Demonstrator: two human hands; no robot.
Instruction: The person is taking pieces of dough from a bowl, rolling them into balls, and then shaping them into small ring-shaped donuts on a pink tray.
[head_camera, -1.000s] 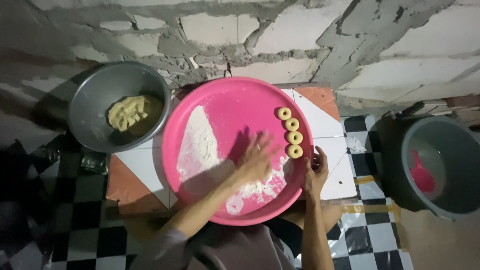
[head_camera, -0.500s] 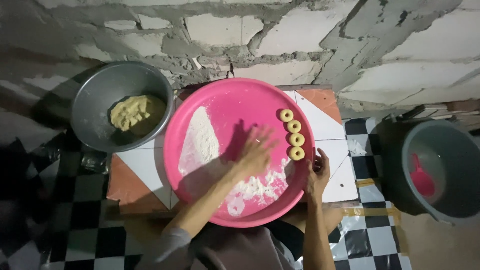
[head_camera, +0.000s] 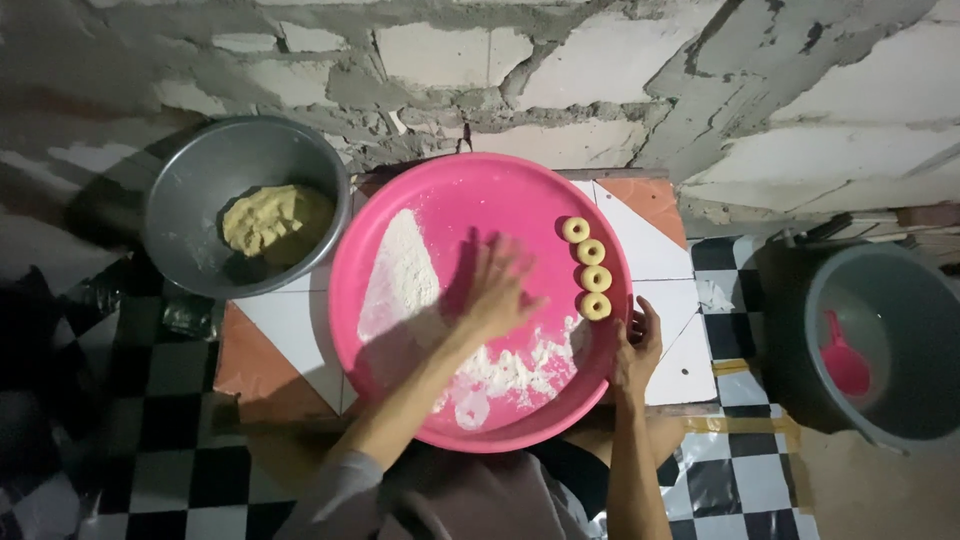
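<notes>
A large round pink tray (head_camera: 400, 200) lies on a low tiled stand, dusted with white flour (head_camera: 400, 280) on its left and near side. Several small dough rings (head_camera: 590, 265) sit in a row at its right. My left hand (head_camera: 495, 290) lies palm down on the middle of the tray, fingers spread; whatever may be under the palm is hidden. My right hand (head_camera: 635, 345) grips the tray's right rim, just below the nearest ring.
A grey metal bowl (head_camera: 200, 170) holding a lump of yellow dough (head_camera: 275, 220) stands left of the tray. A grey bucket (head_camera: 900, 420) with a pink scoop (head_camera: 845, 360) inside stands at the right on the checkered floor. A rough block wall runs behind.
My left hand has slid a little to the left and away from me across the tray. The right hand stays on the rim.
</notes>
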